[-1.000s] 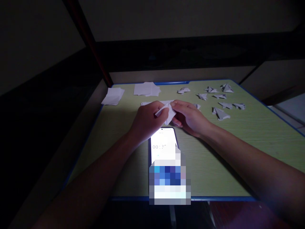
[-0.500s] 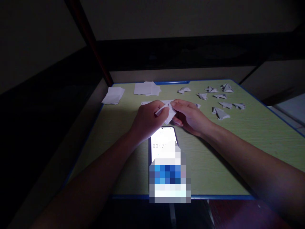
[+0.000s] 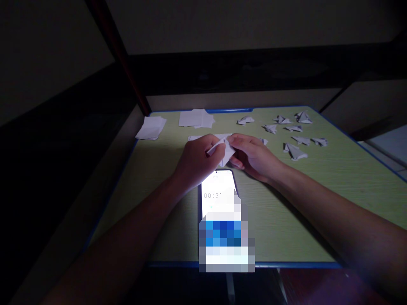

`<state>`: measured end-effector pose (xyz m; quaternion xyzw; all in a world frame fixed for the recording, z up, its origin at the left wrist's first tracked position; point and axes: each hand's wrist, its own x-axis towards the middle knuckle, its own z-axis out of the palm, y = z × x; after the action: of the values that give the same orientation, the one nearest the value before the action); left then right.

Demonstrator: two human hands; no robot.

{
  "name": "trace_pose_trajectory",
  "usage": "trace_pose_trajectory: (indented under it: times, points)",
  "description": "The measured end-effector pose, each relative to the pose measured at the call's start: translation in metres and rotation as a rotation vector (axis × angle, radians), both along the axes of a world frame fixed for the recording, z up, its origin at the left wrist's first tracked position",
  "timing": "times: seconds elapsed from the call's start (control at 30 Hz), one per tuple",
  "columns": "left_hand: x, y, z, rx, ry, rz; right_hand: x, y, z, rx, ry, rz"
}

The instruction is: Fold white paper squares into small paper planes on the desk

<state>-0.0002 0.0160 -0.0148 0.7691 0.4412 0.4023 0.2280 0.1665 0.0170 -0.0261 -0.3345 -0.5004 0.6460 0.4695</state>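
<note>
A small folded piece of white paper (image 3: 227, 156) is pinched between my two hands, above the middle of the table. My left hand (image 3: 202, 156) is closed on its left side, the thumb lying across the front. My right hand (image 3: 251, 152) grips the upper right edge with thumb and fingers, and some fingers curl below. Just under the hands lies a phone (image 3: 218, 186) with a bright screen showing a timer, its lower part blurred out. Behind my hands, more white paper (image 3: 194, 137) lies partly hidden.
The green table (image 3: 152, 169) has a blue rim. At the back left lie two stacks of white paper, one at the left edge (image 3: 151, 128) and one farther back (image 3: 191, 118). Several folded paper pieces (image 3: 295, 151) are spread over the back right. A dark wall stands behind.
</note>
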Motion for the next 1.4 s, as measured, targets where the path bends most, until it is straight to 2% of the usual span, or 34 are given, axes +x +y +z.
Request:
trace_pose_trajectory:
  times: [0.5,1.03,1.4]
  points:
    - [0.0,-0.0007,0.0011,0.012,-0.023,-0.017,-0.0003,0.0006,-0.0011,0.001,0.038,0.028]
    - [0.0008,-0.0003,0.0041,-0.087,-0.158,-0.073,0.0025,0.0024,-0.0009,-0.021,0.037,0.054]
    - [0.0013,-0.001,0.0071,-0.214,-0.271,-0.135,0.0054,0.0059,-0.0036,-0.039,0.059,0.072]
